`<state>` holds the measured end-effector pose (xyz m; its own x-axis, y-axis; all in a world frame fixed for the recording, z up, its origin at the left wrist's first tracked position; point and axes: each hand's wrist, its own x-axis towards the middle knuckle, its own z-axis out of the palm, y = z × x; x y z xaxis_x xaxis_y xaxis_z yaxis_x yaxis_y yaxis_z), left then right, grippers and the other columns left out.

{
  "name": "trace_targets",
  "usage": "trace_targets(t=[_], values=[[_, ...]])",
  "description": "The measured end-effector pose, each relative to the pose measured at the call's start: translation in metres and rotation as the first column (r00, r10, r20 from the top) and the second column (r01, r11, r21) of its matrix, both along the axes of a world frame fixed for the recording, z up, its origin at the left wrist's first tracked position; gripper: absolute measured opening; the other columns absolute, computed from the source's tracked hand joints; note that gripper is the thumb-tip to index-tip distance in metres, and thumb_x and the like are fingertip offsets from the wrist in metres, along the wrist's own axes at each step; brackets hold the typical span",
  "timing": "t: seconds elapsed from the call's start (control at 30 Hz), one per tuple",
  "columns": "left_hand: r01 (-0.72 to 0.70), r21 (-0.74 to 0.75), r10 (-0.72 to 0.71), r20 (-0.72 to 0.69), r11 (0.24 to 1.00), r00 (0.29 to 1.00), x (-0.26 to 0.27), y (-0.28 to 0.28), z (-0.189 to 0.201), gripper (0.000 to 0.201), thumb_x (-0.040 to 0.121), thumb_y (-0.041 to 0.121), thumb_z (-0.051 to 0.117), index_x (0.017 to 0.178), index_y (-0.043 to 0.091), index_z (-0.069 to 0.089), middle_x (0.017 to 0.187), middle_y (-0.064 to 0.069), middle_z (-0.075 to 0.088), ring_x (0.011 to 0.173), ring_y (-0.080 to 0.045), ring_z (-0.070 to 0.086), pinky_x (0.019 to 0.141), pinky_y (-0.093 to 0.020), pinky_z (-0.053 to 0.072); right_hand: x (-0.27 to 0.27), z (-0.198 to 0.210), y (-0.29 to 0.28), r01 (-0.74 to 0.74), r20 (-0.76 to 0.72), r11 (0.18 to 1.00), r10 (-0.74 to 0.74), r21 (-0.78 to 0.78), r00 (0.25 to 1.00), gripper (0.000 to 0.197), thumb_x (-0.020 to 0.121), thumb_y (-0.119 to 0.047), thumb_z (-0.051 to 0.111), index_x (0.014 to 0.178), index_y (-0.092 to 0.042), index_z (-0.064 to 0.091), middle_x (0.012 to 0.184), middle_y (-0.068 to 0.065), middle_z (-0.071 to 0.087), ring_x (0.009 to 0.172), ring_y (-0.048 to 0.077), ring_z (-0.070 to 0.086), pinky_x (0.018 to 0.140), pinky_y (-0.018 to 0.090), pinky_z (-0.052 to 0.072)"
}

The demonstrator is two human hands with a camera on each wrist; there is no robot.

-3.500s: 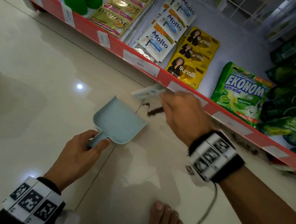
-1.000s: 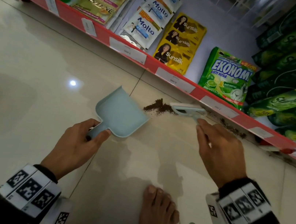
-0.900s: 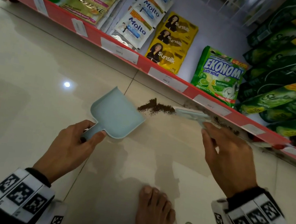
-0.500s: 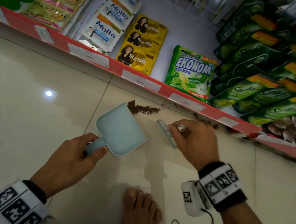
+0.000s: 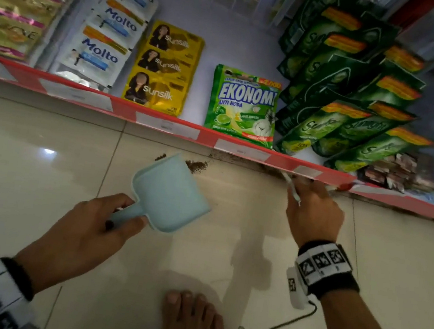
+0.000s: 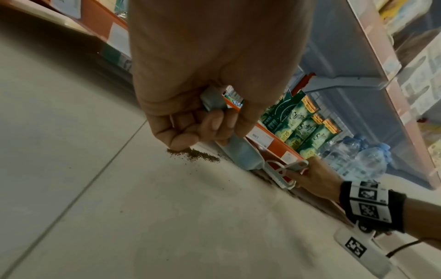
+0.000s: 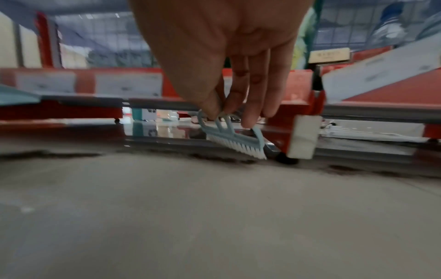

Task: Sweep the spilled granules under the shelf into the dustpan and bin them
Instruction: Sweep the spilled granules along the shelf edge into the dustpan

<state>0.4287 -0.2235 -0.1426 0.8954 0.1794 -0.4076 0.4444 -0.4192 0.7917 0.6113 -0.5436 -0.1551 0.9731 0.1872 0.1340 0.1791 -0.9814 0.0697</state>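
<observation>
Fingers [image 7: 248,105] pinching a pale-blue, white-bristled brush [image 7: 235,138]; left hand [image 5: 80,239] around matching dustpan [image 5: 169,194]; dark-brown granules [image 6: 193,154].

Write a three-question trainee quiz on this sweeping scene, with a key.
1. True or false: the left hand grips the light blue dustpan by its handle.
2. Which tool does the right hand pinch? A) sponge B) small brush C) cloth
3. Fill in: the gathered brown granules lie on the floor just beyond the dustpan's ____.

Key: 1 true; 2 B; 3 mouth.
</observation>
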Motion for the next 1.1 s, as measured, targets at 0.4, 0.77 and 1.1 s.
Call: trace_targets(t=[0.4,0.77,1.1], values=[[-0.158,-0.136,0.162,0.023,0.978,0.986,-0.018,-0.032,-0.022,0.018,0.091,0.032,0.065,0.077,0.021,0.061,0.055,0.011,0.057,0.044,-0.005,0.045,0.045,-0.013,0.037,0.016,-0.021,0.005,0.235,0.017,0.972,-0.235,-0.006,0.972,0.017,0.091,-0.033,0.062,0.103,-0.024,0.07,0.101,0.019,0.064,0.073,0.046,0.065,0.065,0.045,0.048],[-0.172,-0.148,0.182,0.052,0.974,0.982,-0.03,-0.029,-0.024,0.016,0.091,0.035,0.064,0.079,0.025,0.061,0.056,0.011,0.057,0.045,-0.004,0.047,0.044,-0.013,0.037,-0.031,-0.024,0.044,-0.143,-0.033,0.988,0.145,0.053,0.989,0.011,0.094,-0.032,0.063,0.098,-0.027,0.071,0.078,0.001,0.067,0.052,0.032,0.06,0.052,0.023,0.031],[-0.219,-0.118,0.223,0.013,0.968,0.975,-0.032,-0.017,-0.018,0.018,0.092,0.035,0.063,0.078,0.025,0.06,0.053,0.014,0.056,0.045,-0.004,0.047,0.046,-0.015,0.034,0.013,-0.022,0.012,0.203,-0.045,0.977,-0.207,-0.07,0.977,0.015,0.094,-0.029,0.059,0.098,-0.021,0.072,0.084,0.018,0.07,0.075,0.041,0.068,0.063,0.037,0.042]])
